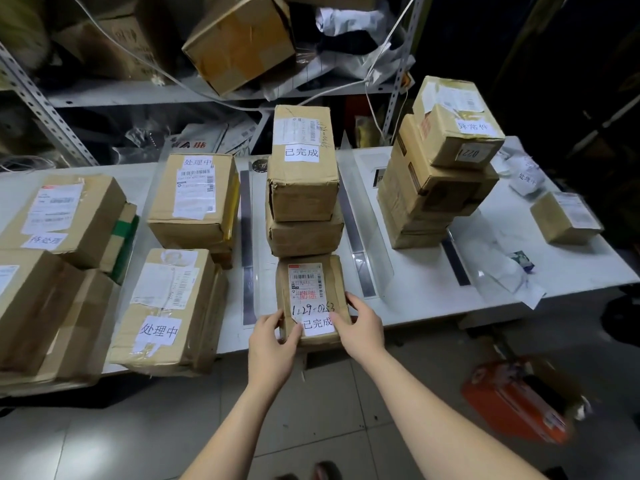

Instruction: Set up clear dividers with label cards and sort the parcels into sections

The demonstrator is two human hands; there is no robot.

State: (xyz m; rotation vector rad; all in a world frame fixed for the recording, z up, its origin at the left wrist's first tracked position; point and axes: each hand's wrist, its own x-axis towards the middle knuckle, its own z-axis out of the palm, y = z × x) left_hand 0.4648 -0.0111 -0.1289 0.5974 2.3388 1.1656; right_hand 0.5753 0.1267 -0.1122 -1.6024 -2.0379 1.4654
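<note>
At the table's [433, 299] left end sits the pile [62, 216] marked 待处理, then two boxes [194, 195] marked 处理中. Past the first divider [245, 216], the left hand [272, 336] grips the near left corner of the parcel [311, 292], thumb on top. The parcel lies label-up at the table's near edge, in the 已完成 section, just in front of that section's stack [303, 188]. The right hand [360, 327] grasps its right side.

It seems to be at the placing step. To do it well, slide the parcel squarely forward until none of it overhangs, keep both hands level and the label readable, and stop short of the tall stack, which could topple. Keep clear of the second divider [360, 237] too. Beyond it stand another stack [426, 188] and a small box [566, 218].
</note>
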